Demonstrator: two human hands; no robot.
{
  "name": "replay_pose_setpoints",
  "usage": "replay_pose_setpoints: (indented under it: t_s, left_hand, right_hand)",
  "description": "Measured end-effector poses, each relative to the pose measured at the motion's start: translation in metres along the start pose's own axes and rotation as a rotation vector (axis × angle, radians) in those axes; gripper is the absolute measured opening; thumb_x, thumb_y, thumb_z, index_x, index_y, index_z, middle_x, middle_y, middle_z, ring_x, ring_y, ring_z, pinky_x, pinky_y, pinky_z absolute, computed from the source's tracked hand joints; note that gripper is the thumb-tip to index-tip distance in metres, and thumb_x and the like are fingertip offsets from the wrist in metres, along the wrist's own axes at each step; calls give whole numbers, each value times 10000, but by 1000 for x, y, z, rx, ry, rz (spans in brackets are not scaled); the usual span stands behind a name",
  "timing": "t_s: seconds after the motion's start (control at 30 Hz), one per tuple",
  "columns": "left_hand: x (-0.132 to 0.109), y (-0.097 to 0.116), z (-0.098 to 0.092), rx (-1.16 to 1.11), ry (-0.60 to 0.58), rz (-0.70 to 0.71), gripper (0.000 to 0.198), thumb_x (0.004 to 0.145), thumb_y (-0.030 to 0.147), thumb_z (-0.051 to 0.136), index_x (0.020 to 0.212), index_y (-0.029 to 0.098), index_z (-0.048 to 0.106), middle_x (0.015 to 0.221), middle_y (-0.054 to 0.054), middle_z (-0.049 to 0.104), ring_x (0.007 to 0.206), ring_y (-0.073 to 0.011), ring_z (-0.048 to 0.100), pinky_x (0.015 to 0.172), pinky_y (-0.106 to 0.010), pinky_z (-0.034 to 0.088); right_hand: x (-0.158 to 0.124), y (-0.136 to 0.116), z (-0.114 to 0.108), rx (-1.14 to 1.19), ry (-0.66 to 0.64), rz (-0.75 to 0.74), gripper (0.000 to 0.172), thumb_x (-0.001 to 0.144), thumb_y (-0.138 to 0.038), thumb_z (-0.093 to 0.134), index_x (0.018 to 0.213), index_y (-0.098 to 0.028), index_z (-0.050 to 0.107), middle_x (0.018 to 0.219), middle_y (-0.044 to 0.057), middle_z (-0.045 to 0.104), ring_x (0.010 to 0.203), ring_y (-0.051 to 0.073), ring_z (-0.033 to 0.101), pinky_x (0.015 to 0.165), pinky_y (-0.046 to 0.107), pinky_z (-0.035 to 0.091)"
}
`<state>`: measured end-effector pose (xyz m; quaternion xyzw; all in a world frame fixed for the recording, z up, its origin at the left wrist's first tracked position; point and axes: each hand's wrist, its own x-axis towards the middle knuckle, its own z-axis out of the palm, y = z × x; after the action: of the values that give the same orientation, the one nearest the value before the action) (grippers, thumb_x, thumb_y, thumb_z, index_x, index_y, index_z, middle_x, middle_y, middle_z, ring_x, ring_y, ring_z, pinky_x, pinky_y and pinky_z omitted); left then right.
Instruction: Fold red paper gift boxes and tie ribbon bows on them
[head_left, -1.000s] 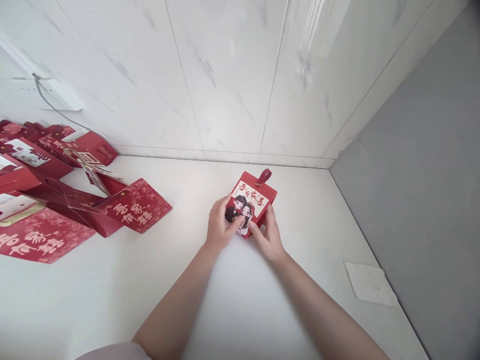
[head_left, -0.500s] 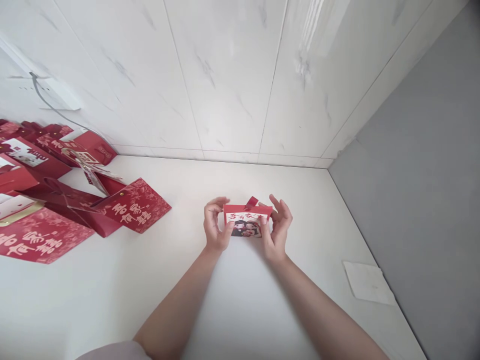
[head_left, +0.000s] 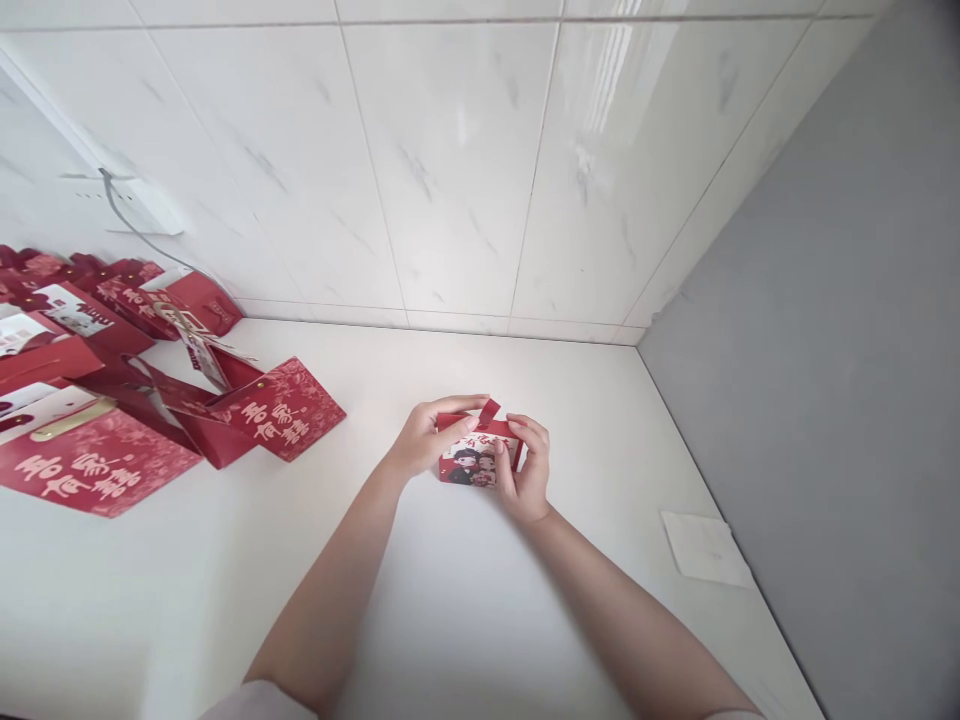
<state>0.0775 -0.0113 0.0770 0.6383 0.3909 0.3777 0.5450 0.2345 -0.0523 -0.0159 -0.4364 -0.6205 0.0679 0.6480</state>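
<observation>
Between my hands is a small red gift box [head_left: 463,462] with a white front printed with cartoon figures and red characters. A red ribbon tab [head_left: 490,411] sticks up from its top. My left hand [head_left: 429,432] grips the upper left of the box, thumb on the front near the top edge and fingers behind. My right hand [head_left: 527,468] is wrapped round the right side, its thumb pressed on the front and its fingers curled at the far edge. Part of the box's right side and its back are hidden.
Several red gift bags with pale characters, such as one bag [head_left: 289,410], stand at the left on the white tabletop [head_left: 420,620]. A tiled wall [head_left: 450,190] rises behind. A white square plate [head_left: 705,548] lies at the right near a grey panel [head_left: 840,380].
My left hand has moved up from the box's left side to its top left edge. The right hand still holds the right side, its fingers now more curled. The camera view has shifted slightly.
</observation>
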Motion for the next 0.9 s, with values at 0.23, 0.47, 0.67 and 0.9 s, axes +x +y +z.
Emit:
replay_pose_setpoints:
  t_s: [0.23,0.47,0.67,0.9]
  left_hand:
    - [-10,23,2,175,-30,41,292,848,417,603,945,185,753,936,-61,736,870,-235,677,744,-316,551]
    - [-8,21,3,155,2,85,312,836,370,628,1093,208,698,998,-68,722,949,-238,673,813,-322,553]
    - [-8,24,3,148,39,60,317,834,415,627,1024,185,733,977,-71,726,910,-246,676,765,-327,563]
    - [-5,18,2,121,154,48,273,770,435,700,737,164,685,742,-41,690,696,-176,643,621,-273,520]
  right_hand:
    - [-2,0,0,-34,-44,-65,468,926,-160,480,1345,-356,410,1230,98,478,1170,252,534,943,526,516]
    - [-4,1,0,-36,-112,-65,520,941,-124,447,1374,-413,443,1269,81,427,1192,241,525,968,488,513]
    - [-8,5,1,-5,-190,-48,497,942,-147,448,1359,-416,470,1294,71,447,1218,264,509,987,518,490]
    - [-7,2,1,2,-225,-62,564,939,-126,426,1401,-450,423,1235,68,453,1146,246,528,968,477,503]
